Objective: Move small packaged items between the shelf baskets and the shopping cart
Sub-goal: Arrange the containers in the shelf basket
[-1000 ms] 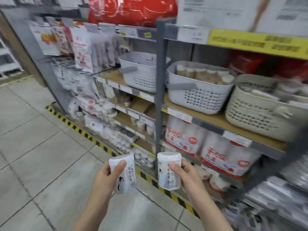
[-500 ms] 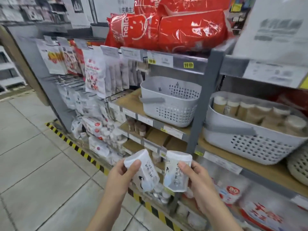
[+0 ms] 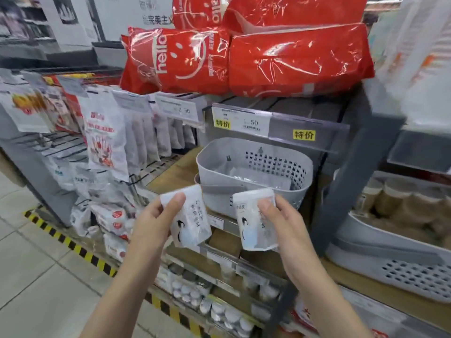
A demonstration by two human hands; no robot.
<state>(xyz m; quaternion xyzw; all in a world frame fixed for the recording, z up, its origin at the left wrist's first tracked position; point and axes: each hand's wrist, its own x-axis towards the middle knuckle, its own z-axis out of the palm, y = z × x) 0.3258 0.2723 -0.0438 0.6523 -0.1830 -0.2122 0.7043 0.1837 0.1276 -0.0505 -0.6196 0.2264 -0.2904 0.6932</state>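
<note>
A shop aisle with a pale tiled floor (image 3: 36, 276) runs along the left, and a yellow-and-black hazard stripe (image 3: 73, 245) marks the foot of a grey metal shelving unit (image 3: 346, 191). The shelf boards are brown, with clear price strips along their front edges; two yellow special-price tags sit on the strip above the middle shelf.

Three large red plastic-wrapped packs (image 3: 292, 59) lie on the top shelf. On pegs to the left hang rows of flat white and printed bags (image 3: 105, 140). Two grey perforated baskets are in view: the near basket (image 3: 253, 176) stands on the middle shelf straight ahead, with what looks like flat clear-wrapped packets on its bottom; the right basket (image 3: 390, 259) sits past the upright and holds a row of brownish cylindrical items, too blurred to count.

There are two small white packets with black print, one in each hand, both held in front of the near basket and just below its rim. The left hand (image 3: 151, 223) pinches the left packet (image 3: 190, 220), thumb pressed on its front near the top, fingers behind. The right hand (image 3: 288, 228) grips the right packet (image 3: 253, 220) the same way, thumb on its front face. The two packets are near each other but not touching.
</note>
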